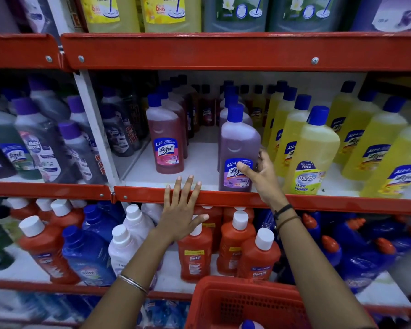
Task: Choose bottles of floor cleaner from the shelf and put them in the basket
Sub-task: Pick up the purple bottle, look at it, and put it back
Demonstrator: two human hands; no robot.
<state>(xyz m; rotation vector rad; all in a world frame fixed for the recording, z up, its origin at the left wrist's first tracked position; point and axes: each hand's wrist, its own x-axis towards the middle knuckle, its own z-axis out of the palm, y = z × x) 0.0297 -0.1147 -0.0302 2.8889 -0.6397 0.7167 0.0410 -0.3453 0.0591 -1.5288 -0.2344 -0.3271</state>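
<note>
A purple floor cleaner bottle (237, 141) with a blue cap stands at the front of the middle shelf. My right hand (262, 174) wraps its lower right side, thumb across the label and fingers behind it. Spread flat with nothing in it, my left hand (183, 210) has its fingertips resting on the red shelf edge (140, 197). The red plastic basket (223, 284) hangs below, at the bottom centre, and one blue bottle cap (249, 325) shows inside it.
A pink floor cleaner bottle (166, 138) stands left of the purple one, across a bare gap. Yellow bottles (311, 150) crowd close on the right. Red and blue bottles fill the lower shelf (233, 245). A white upright (93, 119) divides the shelf at left.
</note>
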